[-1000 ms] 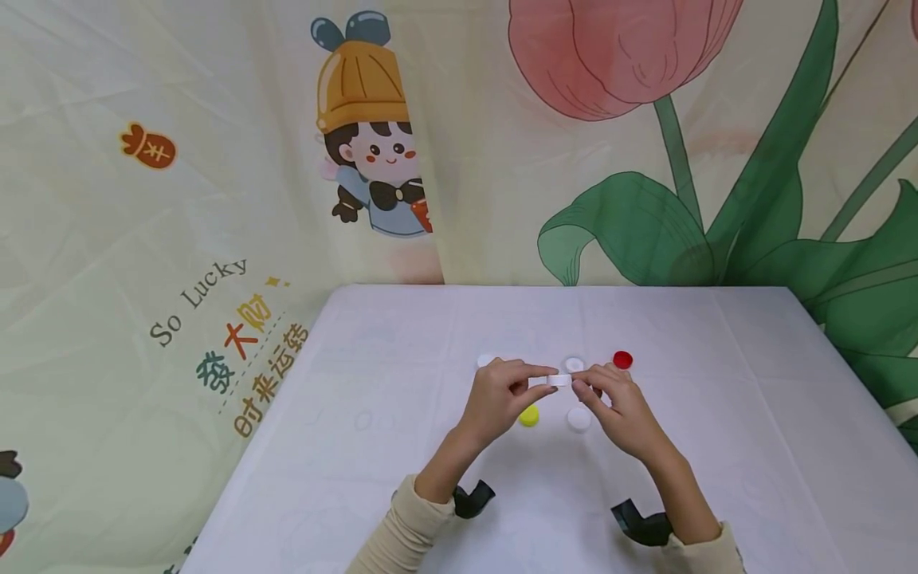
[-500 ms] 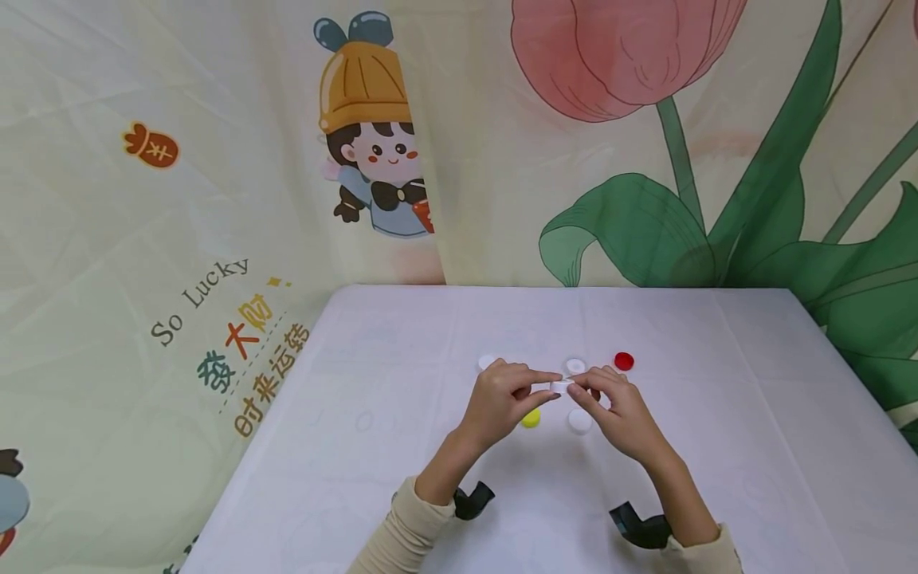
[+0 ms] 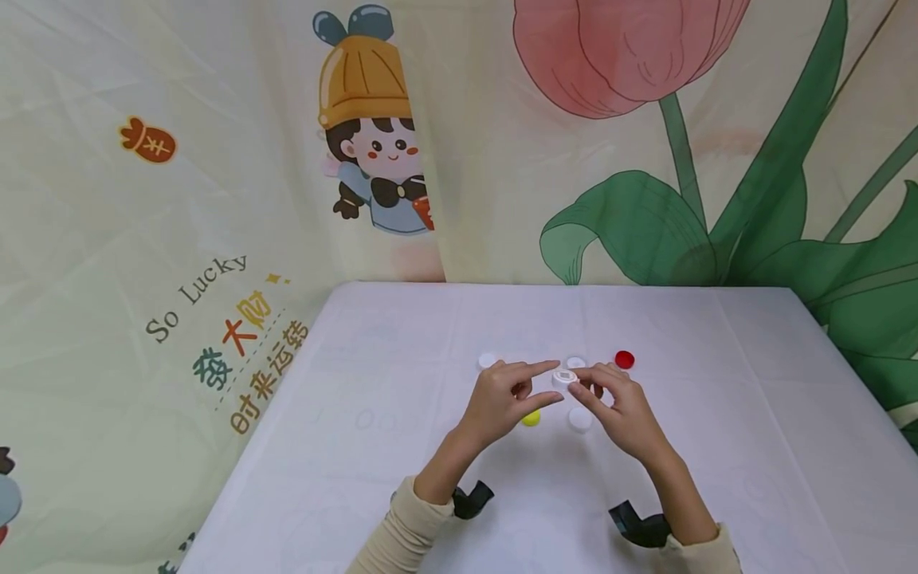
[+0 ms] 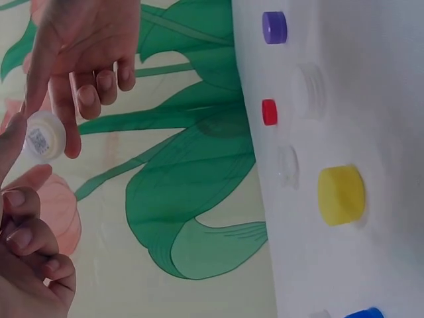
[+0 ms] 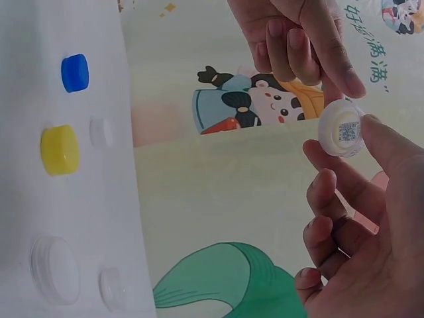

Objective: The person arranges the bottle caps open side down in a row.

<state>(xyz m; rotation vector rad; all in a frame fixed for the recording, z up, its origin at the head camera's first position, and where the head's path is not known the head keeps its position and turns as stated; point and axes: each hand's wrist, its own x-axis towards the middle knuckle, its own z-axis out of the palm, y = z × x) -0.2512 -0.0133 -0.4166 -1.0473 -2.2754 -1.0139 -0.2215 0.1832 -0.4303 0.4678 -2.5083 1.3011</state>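
Observation:
Thumb and fingers of my right hand (image 3: 622, 414) pinch a small white bottle cap (image 3: 564, 379) above the table. In the right wrist view, the cap (image 5: 340, 128) is tilted and shows a printed square code inside its rim. My left hand (image 3: 498, 402) is beside it, thumb and index finger spread apart on either side of the cap's left edge. Below the hands on the table, a yellow cap (image 3: 531, 418) and a whitish, see-through cap (image 3: 579, 419) lie near each other.
A red cap (image 3: 625, 359) sits at the back right, with pale caps (image 3: 488, 361) along the same row. The wrist views also show a blue cap (image 5: 75, 73) and a purple cap (image 4: 274, 27). Behind the white table (image 3: 402, 343) hangs a printed cloth (image 3: 488, 159).
The left thumb and index finger have parted from the cap they were pinching. The cap is now in the right hand, tipped so its round face shows.

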